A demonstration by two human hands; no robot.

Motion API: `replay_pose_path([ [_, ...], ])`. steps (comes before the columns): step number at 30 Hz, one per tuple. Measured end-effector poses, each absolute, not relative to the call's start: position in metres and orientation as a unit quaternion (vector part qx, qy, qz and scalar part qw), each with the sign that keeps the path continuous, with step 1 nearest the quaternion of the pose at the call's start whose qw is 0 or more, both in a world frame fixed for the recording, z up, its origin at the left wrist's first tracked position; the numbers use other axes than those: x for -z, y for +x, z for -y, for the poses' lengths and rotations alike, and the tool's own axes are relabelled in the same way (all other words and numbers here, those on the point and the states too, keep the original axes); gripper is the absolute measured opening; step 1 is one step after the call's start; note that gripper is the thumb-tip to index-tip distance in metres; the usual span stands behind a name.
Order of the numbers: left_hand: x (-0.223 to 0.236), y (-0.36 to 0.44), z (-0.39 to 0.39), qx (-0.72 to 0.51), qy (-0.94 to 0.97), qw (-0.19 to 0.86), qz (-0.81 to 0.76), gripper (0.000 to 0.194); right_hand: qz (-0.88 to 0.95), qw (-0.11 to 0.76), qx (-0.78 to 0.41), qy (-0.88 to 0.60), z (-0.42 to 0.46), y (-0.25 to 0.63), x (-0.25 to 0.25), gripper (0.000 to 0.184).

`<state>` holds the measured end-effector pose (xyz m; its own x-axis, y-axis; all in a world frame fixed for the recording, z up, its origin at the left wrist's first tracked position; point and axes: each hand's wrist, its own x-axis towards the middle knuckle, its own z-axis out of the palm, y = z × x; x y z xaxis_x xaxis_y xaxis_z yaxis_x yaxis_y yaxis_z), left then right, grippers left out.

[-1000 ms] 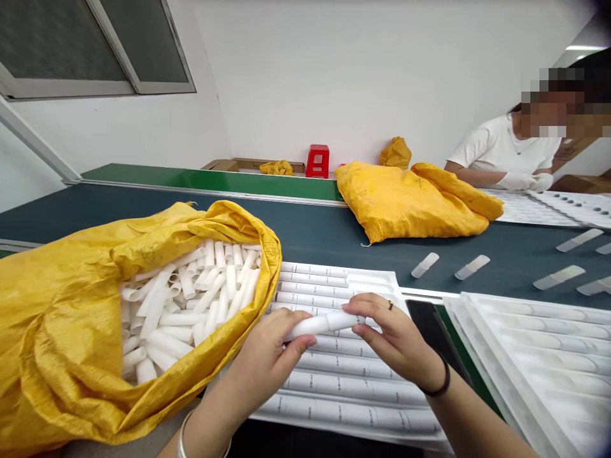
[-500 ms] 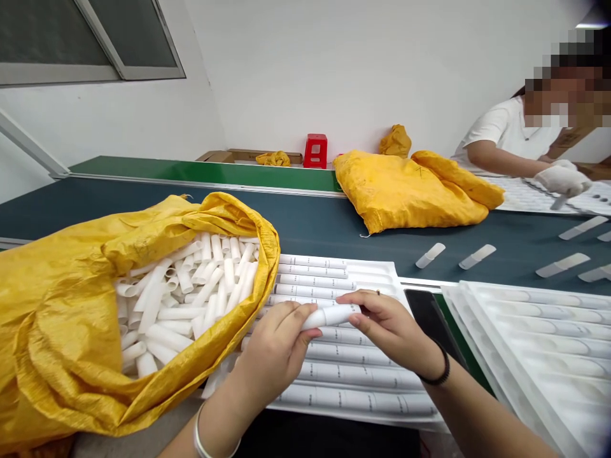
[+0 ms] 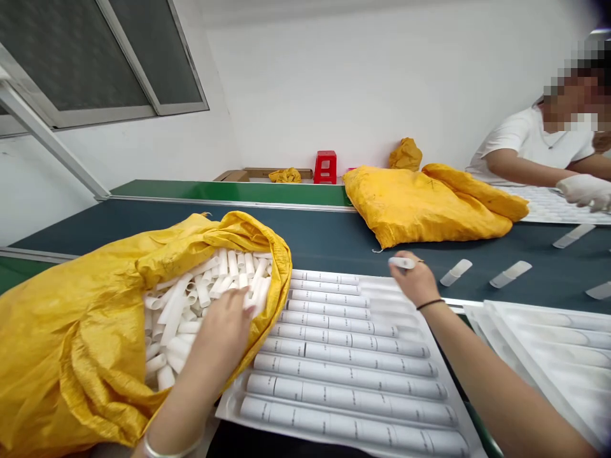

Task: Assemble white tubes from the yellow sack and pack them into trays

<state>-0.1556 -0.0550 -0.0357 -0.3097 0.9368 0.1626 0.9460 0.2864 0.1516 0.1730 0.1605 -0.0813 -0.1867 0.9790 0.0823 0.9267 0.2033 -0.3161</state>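
Observation:
My right hand (image 3: pixel 417 280) is closed on a short white tube (image 3: pixel 401 262), whose end points left, above the far end of the tray and the belt's near edge. In the mouth of the yellow bag (image 3: pixel 95 305), my left hand (image 3: pixel 226 327) has its fingers bent at a loose white tube (image 3: pixel 259 298); its fingertips are partly hidden. Several more plain white tubes (image 3: pixel 174 305) fill the bag. Between my arms lies a white tray (image 3: pixel 420 318) with rows of printed white tubes (image 3: pixel 353 375) end to end in its grooves.
A dark conveyor belt (image 3: pixel 319 235) runs across, with several capped tubes (image 3: pixel 510 275) standing tilted on it. Another yellow bag (image 3: pixel 424 207) rests there. Stacked trays (image 3: pixel 548 356) lie at right. Opposite, a co-worker's gloved hand (image 3: pixel 585 191) is over a white tray.
My hands were together on a tube over the tray. The right has moved away toward the belt with a tube, and the left has gone into the bag.

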Motion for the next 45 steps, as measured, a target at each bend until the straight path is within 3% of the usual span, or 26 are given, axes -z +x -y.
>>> replay_pose_path([
  [5,0.049,-0.223,0.034,0.039,-0.454,-0.029,0.89,0.037,0.685,0.034,-0.138,-0.715,-0.22,0.228,0.108,0.024],
  [13,0.053,-0.208,0.033,0.042,-0.433,-0.055,0.899,0.044,0.705,-0.022,-0.158,-0.691,-0.2,0.239,0.092,0.028],
  [19,0.028,-0.152,0.041,0.382,-0.583,-0.072,0.713,0.026,0.842,0.048,-0.184,-0.504,-0.173,0.153,0.084,0.028],
  [25,0.028,-0.112,0.039,0.48,-0.614,-0.149,0.609,0.02,0.878,0.058,-0.191,-0.436,-0.182,0.106,0.095,0.01],
  [27,0.031,-0.11,0.041,0.498,-0.59,-0.179,0.609,0.022,0.873,0.096,-0.185,-0.441,-0.174,0.109,0.086,0.007],
  [30,0.034,-0.108,0.042,0.488,-0.582,-0.21,0.616,0.025,0.864,0.167,-0.19,-0.436,-0.142,0.116,0.067,0.019],
  [36,0.035,-0.098,0.034,0.365,-0.683,-0.169,0.609,0.027,0.779,0.311,-0.501,-0.215,-0.08,0.118,0.046,0.027],
  [40,0.033,-0.09,0.033,0.329,-0.731,-0.114,0.587,0.028,0.835,0.335,-0.386,-0.204,-0.07,0.129,0.033,0.024],
  [45,0.026,-0.081,0.038,0.34,-0.757,-0.131,0.542,0.037,0.889,0.315,-0.282,-0.175,-0.055,0.138,0.016,0.028],
])
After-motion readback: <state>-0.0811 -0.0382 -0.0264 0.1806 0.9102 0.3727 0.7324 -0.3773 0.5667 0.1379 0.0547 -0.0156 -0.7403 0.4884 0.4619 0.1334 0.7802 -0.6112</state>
